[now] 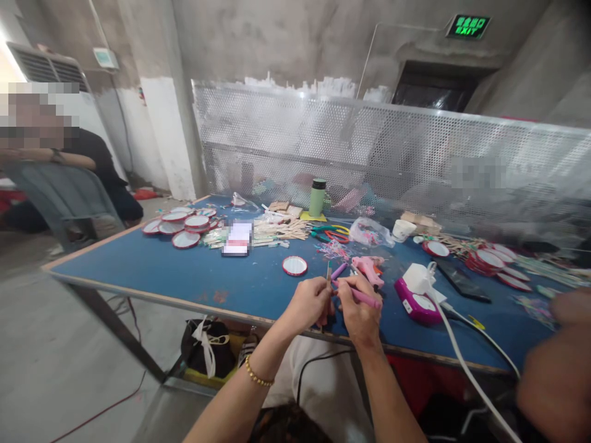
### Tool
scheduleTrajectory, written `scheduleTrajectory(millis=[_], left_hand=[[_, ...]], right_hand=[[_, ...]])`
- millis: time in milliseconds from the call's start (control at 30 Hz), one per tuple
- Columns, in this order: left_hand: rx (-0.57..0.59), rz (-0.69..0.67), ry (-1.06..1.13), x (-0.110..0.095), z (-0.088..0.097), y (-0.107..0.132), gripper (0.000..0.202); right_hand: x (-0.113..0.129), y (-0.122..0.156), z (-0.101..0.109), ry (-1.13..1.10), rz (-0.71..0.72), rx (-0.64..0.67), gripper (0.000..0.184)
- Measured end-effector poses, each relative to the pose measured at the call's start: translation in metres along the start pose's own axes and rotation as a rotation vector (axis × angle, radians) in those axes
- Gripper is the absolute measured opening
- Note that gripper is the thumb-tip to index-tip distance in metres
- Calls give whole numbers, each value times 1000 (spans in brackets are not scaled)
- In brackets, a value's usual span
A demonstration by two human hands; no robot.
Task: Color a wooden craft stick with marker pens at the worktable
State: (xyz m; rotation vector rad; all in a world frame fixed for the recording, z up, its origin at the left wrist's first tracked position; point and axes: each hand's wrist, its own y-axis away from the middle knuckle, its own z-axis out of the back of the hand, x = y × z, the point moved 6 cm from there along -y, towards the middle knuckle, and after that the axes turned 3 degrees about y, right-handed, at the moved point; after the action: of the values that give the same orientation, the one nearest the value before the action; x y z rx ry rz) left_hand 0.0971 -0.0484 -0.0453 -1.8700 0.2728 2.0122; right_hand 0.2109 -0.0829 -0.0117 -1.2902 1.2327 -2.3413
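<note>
My left hand [314, 300] is closed around a thin wooden stick [329, 272] with a green tip, held upright near the table's front edge. My right hand [361, 317] grips a pink pen-like tool [367, 298], its tip pointing at the stick, close to the left fingers. Whether the tip touches the stick is too small to tell. Just beyond lie a purple pen-like piece [339, 269] and a pink glue gun [369, 271]. A round white lid with a red rim [294, 266] rests to the left of them.
Stacked red-rimmed lids [185, 239] sit at the left, by a phone [237, 239] and wooden sticks [289, 229]. A green bottle [317, 198] stands behind. Right of my hands are a purple power strip [418, 304] with cables, a dark phone [462, 282] and another person's blurred arm [558, 369].
</note>
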Motion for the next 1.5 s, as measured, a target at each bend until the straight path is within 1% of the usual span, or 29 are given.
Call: scheduleTrajectory(millis=[133,300,600,733,867,967,1133,1300,1400,1500], left_hand=[[-2,3,5,1,-1,0,23],[-6,6,23,2,0,0,21],[-6,-21,26,5,1,-2,23],[9,-20,129,5,2,-2,26],[55,18,278,4,1,-1,35],[56,29,299,2,1,0,39],[48,34,283,1,2,1,38],[55,8,221,1,1,0,35],[82,10,193,1,-2,0,37],[97,9,159,-1,-3,2,42]], right_hand=[[1,-1,0,30,36,-12,24],[-2,1,0,-2,1,-34,23],[0,0,0,-3,15,-20,23],[-1,3,2,-79,-17,-58,22],[-5,6,4,-186,-69,-105,21],[-8,7,4,-245,-112,-144,22],[-12,8,4,-279,-142,-189,22],[-8,8,3,-275,-136,-136,25],[-3,7,4,-253,-98,-112,26],[-2,6,4,-232,-97,-86,23]])
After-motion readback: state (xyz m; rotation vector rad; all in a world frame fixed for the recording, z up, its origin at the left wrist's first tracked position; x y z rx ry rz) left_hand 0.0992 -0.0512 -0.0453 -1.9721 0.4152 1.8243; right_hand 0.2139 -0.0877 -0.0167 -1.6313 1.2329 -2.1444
